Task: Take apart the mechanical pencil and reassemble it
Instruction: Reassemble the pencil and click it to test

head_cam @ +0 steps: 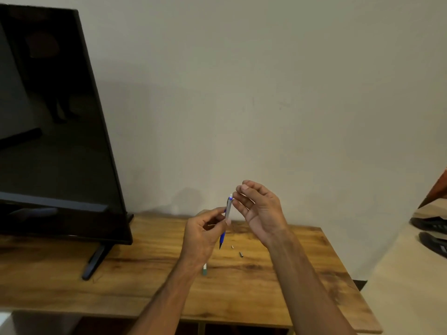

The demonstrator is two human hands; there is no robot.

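Note:
The mechanical pencil has a grey barrel, a blue grip and a dark tip, and stands almost upright above the wooden table. My left hand pinches its barrel between thumb and fingers. My right hand is just right of the pencil's white top end, fingers loosely curled, fingertips close to the top; whether they touch it is unclear. Small loose parts lie on the table: a tiny pale piece, a dark short piece and a grey-white piece beside my left wrist.
A large black screen on a stand fills the left side of the table. A plain wall is behind. At the right edge, dark objects lie on a pale surface. The table's front edge runs below my forearms.

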